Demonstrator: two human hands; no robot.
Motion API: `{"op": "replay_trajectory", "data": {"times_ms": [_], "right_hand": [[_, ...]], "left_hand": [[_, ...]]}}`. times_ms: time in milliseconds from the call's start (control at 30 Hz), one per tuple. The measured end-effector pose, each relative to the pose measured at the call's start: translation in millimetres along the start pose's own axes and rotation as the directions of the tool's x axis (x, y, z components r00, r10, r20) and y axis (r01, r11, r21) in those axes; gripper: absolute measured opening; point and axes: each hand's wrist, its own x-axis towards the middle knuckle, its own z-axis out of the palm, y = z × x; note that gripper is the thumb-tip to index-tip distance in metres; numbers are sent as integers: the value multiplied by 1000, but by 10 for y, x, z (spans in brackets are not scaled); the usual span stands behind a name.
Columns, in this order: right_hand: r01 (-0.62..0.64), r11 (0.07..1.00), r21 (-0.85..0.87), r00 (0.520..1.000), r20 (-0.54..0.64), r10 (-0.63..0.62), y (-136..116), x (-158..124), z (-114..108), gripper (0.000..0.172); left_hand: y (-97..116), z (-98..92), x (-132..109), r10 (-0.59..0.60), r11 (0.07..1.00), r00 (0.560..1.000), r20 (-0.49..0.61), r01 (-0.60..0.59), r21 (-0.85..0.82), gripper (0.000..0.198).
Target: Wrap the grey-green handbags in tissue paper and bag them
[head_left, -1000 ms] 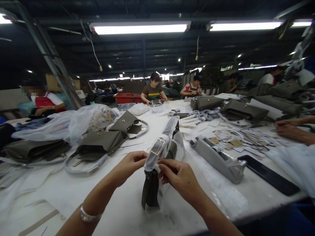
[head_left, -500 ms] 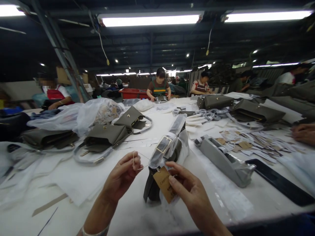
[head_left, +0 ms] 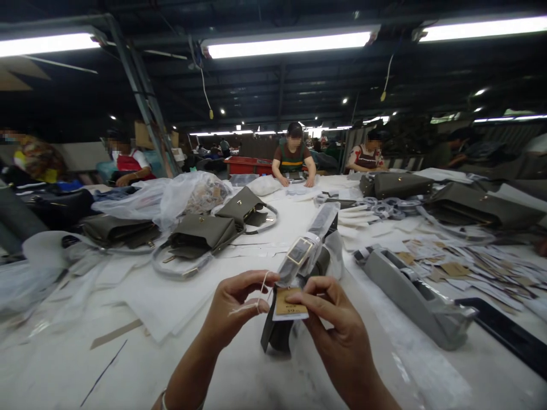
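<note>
A white string (head_left: 264, 286) loops over the thumb and forefinger of my left hand (head_left: 226, 307), which are spread a little with the loop between them. Between the thumb and fingers of my right hand (head_left: 342, 327) is a brown cardboard tag (head_left: 291, 306) with dark print and a white layer beneath it. Behind both hands stands an olive-green handbag (head_left: 272, 330), partly hidden by them. Its strap is wrapped in clear plastic and carries a gold-edged buckle (head_left: 299, 251). The tag lies against the front of the bag, just below the buckle.
To the right are a grey tape dispenser (head_left: 414, 299), a long black object (head_left: 508, 336) and a pile of loose tags (head_left: 457, 267). Several handbags (head_left: 203, 233) lie at left, beside a plastic bag (head_left: 171, 196). A co-worker (head_left: 294, 156) sits across the table.
My left hand has moved right, up to the tag, and its fingers have parted inside the string loop. My right hand has tilted the tag level. The view has swung left.
</note>
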Motion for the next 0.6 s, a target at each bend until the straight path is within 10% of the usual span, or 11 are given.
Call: {"op": "replay_trajectory", "data": {"times_ms": [233,600], "right_hand": [[237,906,-351,971,63,-230,-155,164,59,20],[222,825,-519,975,115,-190,-292,277,113,21]], "left_hand": [[-36,41,-103,82,996,995,-53,-84,-37,23],[90,145,-128,157,985,986,-48,-153,86,25]]}}
